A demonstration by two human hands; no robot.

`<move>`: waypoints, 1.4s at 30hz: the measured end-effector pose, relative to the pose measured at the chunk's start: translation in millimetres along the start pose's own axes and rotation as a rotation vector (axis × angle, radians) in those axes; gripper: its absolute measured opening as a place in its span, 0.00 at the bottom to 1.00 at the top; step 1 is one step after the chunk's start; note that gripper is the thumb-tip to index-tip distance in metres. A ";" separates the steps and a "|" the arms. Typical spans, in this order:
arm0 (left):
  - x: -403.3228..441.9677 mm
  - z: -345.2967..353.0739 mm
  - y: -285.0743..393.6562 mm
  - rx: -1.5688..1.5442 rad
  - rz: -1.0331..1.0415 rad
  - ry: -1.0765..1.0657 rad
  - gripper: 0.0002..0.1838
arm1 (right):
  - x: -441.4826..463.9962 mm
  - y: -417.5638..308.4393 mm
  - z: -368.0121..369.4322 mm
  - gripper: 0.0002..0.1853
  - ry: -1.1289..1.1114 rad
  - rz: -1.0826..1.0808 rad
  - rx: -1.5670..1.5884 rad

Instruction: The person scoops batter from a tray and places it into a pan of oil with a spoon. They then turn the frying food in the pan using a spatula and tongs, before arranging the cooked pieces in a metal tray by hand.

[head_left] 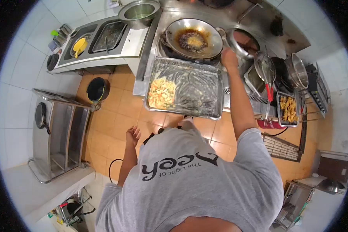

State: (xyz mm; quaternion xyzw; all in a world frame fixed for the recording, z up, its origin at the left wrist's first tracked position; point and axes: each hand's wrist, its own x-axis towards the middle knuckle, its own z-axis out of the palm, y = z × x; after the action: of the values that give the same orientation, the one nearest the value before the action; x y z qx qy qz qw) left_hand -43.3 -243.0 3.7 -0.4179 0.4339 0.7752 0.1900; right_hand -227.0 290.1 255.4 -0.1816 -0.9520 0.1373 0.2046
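My left hand (133,134) hangs over the floor at my left side, its fingers loosely apart and nothing in it. My right hand (229,59) is by the right rim of a large wok (174,48); its fingers look closed, and what they hold, if anything, is hidden. Dark oil with a pale bubbling patch (196,41) fills the bottom of the wok. In front of it, a rectangular metal tray (197,92) tilts over the counter edge, smeared with pale batter. A heap of chopped mixture (162,93) with orange and green bits lies at the tray's left end.
To the right are a steel pot (241,42), strainers (265,65) and a small tray of browned fried pieces (288,108). A sink (101,36) and a large pot (140,13) stand left. A black bucket (98,89) and a metal cabinet (60,131) occupy the left floor.
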 end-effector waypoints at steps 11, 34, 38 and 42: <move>-22.9 38.3 3.5 0.299 -0.095 -0.235 0.20 | -139.5 34.9 44.5 0.10 -0.245 -0.028 -0.058; -87.4 202.1 -3.9 0.090 0.094 -0.412 0.29 | -239.1 -2.2 -7.1 0.13 -0.716 -0.200 -0.019; -74.8 201.2 -8.3 0.122 0.089 -0.335 0.31 | -206.2 18.6 -21.6 0.16 -0.607 -0.094 0.068; -83.3 207.9 -11.0 0.175 0.202 -0.280 0.27 | -218.1 54.0 -14.3 0.20 -0.755 0.051 0.111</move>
State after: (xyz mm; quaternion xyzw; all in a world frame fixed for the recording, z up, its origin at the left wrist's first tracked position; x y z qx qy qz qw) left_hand -88.3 -58.4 122.8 -0.2423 0.5087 0.8002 0.2053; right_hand -19.6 253.5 175.8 -0.1306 -0.9466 0.2509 -0.1546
